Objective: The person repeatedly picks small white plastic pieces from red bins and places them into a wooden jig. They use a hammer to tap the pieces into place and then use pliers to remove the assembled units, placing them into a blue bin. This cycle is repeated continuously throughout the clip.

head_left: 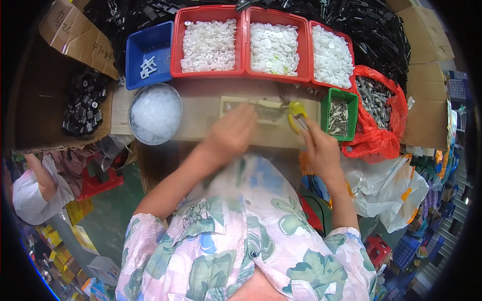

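Bench space in front of the person carries a pale block, long and flat, taken here as the centre of the clock. A narrow greyish piece lies along its top; its exact shape is too blurred to tell. The left hand comes in from 8 o'clock, its fingers bunched over the near left part of the block. Motion blurs it, and I cannot tell whether it grasps anything. The right hand sits at 4 o'clock, its fingers closed around a yellow tool, whose yellow part reaches over the block's right end.

At 9 o'clock stands a round metal bowl heaped with whitish, translucent bits; farther out that way, a cardboard box holds short black parts. A blue bin at 10 o'clock has a few white pieces in it. Three red bins full of small white parts stand side by side from 11 to 2 o'clock, with a heap of black pieces beyond them. At 3 o'clock a green bin contains thin metal pins, and just past it an open red plastic bag holds grey parts. Translucent plastic bags hang at 4 o'clock. Well away at 8 o'clock, another person's white sleeve shows.
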Demonstrator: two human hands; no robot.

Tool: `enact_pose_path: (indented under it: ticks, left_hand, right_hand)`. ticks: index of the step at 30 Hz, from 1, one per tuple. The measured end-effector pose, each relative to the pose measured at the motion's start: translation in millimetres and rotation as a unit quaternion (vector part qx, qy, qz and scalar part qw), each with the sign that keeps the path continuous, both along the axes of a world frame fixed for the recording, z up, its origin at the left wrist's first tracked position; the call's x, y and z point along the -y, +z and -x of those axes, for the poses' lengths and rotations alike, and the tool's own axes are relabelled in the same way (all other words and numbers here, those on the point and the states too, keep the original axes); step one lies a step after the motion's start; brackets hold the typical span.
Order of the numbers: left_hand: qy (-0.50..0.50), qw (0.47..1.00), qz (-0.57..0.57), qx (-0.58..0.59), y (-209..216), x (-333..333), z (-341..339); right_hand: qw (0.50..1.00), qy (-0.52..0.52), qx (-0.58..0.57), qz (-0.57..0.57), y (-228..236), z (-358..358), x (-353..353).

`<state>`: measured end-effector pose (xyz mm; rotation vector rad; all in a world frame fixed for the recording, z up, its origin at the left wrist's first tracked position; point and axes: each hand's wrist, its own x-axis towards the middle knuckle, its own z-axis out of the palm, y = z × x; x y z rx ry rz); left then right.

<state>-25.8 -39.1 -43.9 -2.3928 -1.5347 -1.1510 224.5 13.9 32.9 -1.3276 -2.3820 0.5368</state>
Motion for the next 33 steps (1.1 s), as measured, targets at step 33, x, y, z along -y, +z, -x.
enact_pose_path:
  ticks: [33]
  left_hand:
    - [0.048, 0.924, 0.120, 0.361, 38.0, -9.9, 13.6]
  right_hand:
    - [0.995, 0.049, 0.020, -0.087, -0.6, -24.7, -71.4]
